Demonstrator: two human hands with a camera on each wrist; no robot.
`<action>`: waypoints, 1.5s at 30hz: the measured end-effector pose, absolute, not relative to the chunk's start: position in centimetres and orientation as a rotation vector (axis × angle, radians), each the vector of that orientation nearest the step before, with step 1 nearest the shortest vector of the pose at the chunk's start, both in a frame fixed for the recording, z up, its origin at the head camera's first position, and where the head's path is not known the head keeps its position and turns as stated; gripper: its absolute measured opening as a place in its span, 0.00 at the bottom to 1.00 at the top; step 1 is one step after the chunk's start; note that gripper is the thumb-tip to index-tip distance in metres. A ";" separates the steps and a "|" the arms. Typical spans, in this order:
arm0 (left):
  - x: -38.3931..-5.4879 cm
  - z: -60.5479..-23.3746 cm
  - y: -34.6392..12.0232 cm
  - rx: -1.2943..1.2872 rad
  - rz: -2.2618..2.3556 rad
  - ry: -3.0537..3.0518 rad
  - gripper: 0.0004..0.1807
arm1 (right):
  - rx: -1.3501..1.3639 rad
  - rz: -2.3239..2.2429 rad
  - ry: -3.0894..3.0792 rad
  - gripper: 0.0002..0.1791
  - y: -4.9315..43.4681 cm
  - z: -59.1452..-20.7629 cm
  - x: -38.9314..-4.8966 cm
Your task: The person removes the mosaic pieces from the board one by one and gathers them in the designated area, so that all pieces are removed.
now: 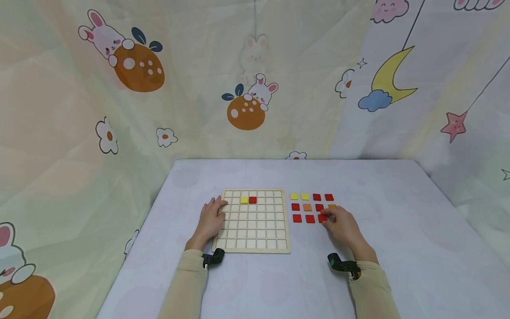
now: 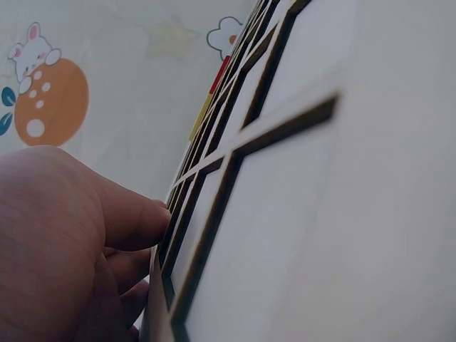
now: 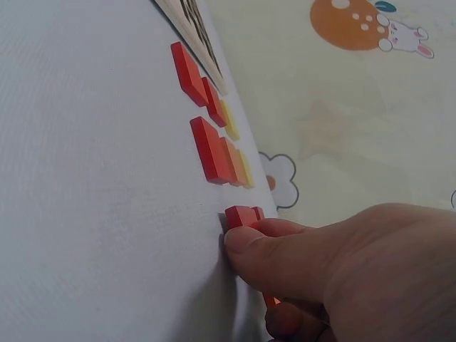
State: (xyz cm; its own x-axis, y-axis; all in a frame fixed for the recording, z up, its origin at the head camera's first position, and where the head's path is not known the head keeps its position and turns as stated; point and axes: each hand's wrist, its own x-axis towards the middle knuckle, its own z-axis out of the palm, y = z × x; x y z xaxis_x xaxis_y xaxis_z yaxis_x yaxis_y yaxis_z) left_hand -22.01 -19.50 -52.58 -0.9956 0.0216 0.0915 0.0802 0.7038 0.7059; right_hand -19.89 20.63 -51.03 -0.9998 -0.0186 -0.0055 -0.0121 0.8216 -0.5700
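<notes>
A pale wooden grid board (image 1: 261, 224) lies flat on the table, with a yellow tile (image 1: 244, 200) and a red tile (image 1: 253, 200) side by side near its far edge. My left hand (image 1: 210, 218) rests at the board's left edge, fingertips touching the frame. In the left wrist view its thumb (image 2: 135, 221) meets the rim. Right of the board, my right hand (image 1: 343, 226) pinches a red square tile (image 3: 241, 215) at the near row's right end between thumb and finger. An orange tile (image 1: 332, 206) is partly covered by that hand.
Loose tiles stand in three rows right of the board: yellow tiles (image 1: 305, 196) and red ones at the back, an orange tile (image 1: 307, 207) among red in the middle, red tiles (image 1: 310, 219) in front. A patterned cloth (image 1: 199, 88) hangs behind the table (image 1: 255, 288).
</notes>
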 end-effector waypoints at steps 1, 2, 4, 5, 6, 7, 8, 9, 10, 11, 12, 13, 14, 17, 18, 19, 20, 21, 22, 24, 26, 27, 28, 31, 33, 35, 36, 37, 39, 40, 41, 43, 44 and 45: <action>-22.0 -52.6 -19.5 -0.086 -1.177 -2.828 0.21 | -0.021 -0.932 2.988 0.18 20.6 -51.1 -19.9; -22.0 -52.5 -19.5 -0.085 -1.178 -2.829 0.21 | -0.021 -0.930 2.987 0.18 20.6 -51.1 -19.9; -22.0 -52.5 -19.5 -0.085 -1.172 -2.834 0.21 | -0.017 -0.927 2.984 0.18 20.6 -51.1 -19.9; -22.0 -52.5 -19.6 -0.085 -1.170 -2.836 0.21 | -0.017 -0.928 2.983 0.18 20.6 -51.1 -19.9; -22.0 -52.5 -19.6 -0.086 -1.169 -2.837 0.21 | -0.021 -0.928 2.983 0.19 20.5 -51.1 -19.9; -22.0 -52.5 -19.5 -0.089 -1.168 -2.837 0.21 | -0.013 -0.928 2.983 0.19 20.5 -51.1 -20.0; -22.0 -52.5 -19.5 -0.091 -1.167 -2.837 0.21 | -0.014 -0.929 2.983 0.19 20.5 -51.1 -20.0; -22.1 -52.5 -19.5 -0.092 -1.168 -2.836 0.21 | -0.011 -0.930 2.983 0.18 20.6 -51.1 -20.0; -22.1 -52.6 -19.5 -0.094 -1.169 -2.836 0.21 | -0.014 -0.931 2.983 0.18 20.6 -51.1 -20.0; -22.1 -52.6 -19.5 -0.095 -1.171 -2.835 0.21 | -0.013 -0.933 2.984 0.18 20.6 -51.2 -20.0; -22.1 -52.6 -19.5 -0.097 -1.171 -2.833 0.21 | -0.013 -0.933 2.984 0.18 20.6 -51.2 -20.0; -22.1 -52.6 -19.5 -0.098 -1.171 -2.833 0.21 | -0.011 -0.934 2.983 0.18 20.6 -51.2 -20.0; -22.1 -52.6 -19.5 -0.097 -1.173 -2.834 0.21 | -0.013 -0.935 2.984 0.18 20.6 -51.2 -20.0; -22.0 -52.5 -19.5 -0.095 -1.175 -2.834 0.21 | -0.021 -0.936 2.986 0.18 20.7 -51.2 -20.0; -22.0 -52.6 -19.5 -0.094 -1.175 -2.836 0.21 | -0.023 -0.936 2.987 0.18 20.7 -51.2 -20.0; -22.0 -52.6 -19.6 -0.093 -1.176 -2.837 0.21 | -0.025 -0.936 2.988 0.19 20.7 -51.2 -20.1; -22.0 -52.6 -19.6 -0.093 -1.174 -2.837 0.21 | -0.027 -0.937 2.988 0.19 20.7 -51.2 -20.1; -22.0 -52.6 -19.6 -0.094 -1.172 -2.837 0.21 | -0.028 -0.938 2.988 0.19 20.7 -51.2 -20.1; -22.0 -52.6 -19.6 -0.094 -1.171 -2.838 0.21 | -0.027 -0.937 2.988 0.19 20.7 -51.2 -20.0; -22.0 -52.7 -19.6 -0.092 -1.170 -2.842 0.21 | -0.024 -0.932 2.990 0.19 20.7 -51.3 -20.0; -22.0 -52.7 -19.6 -0.093 -1.172 -2.841 0.21 | -0.018 -0.938 2.996 0.19 20.7 -51.2 -20.0; -22.0 -52.6 -19.6 -0.094 -1.173 -2.842 0.21 | -0.011 -0.942 3.000 0.18 20.7 -51.2 -19.9; -22.0 -52.6 -19.6 -0.095 -1.175 -2.842 0.21 | -0.004 -0.945 3.006 0.18 20.7 -51.1 -19.9; -22.1 -52.7 -19.7 -0.103 -1.176 -2.845 0.21 | 0.011 -0.972 3.019 0.18 20.7 -51.1 -19.9; -22.1 -52.7 -19.7 -0.107 -1.173 -2.850 0.21 | 0.021 -0.986 3.027 0.17 20.6 -51.0 -19.9; -22.2 -52.7 -19.7 -0.108 -1.174 -2.849 0.21 | 0.029 -0.997 3.040 0.17 20.4 -51.1 -20.0; -22.2 -52.7 -19.7 -0.108 -1.175 -2.846 0.21 | 0.031 -1.007 3.047 0.16 20.3 -51.1 -20.0; -22.2 -52.7 -19.7 -0.106 -1.175 -2.844 0.21 | 0.032 -1.014 3.058 0.16 20.2 -51.1 -20.1; -22.3 -52.7 -19.6 -0.104 -1.175 -2.838 0.21 | 0.027 -1.033 3.079 0.16 19.7 -51.2 -20.2; -22.3 -52.6 -19.6 -0.101 -1.177 -2.833 0.21 | 0.021 -1.046 3.089 0.16 19.4 -51.1 -20.2; -22.3 -52.7 -19.6 -0.098 -1.176 -2.832 0.21 | 0.010 -1.064 3.096 0.16 19.1 -51.1 -20.2; -22.3 -52.7 -19.6 -0.096 -1.173 -2.832 0.21 | -0.011 -1.082 3.111 0.16 18.2 -51.2 -20.2; -22.3 -52.7 -19.6 -0.097 -1.171 -2.832 0.21 | -0.017 -1.094 3.115 0.16 17.8 -51.2 -20.2; -22.3 -52.7 -19.6 -0.098 -1.169 -2.834 0.21 | -0.019 -1.108 3.115 0.15 17.3 -51.2 -20.2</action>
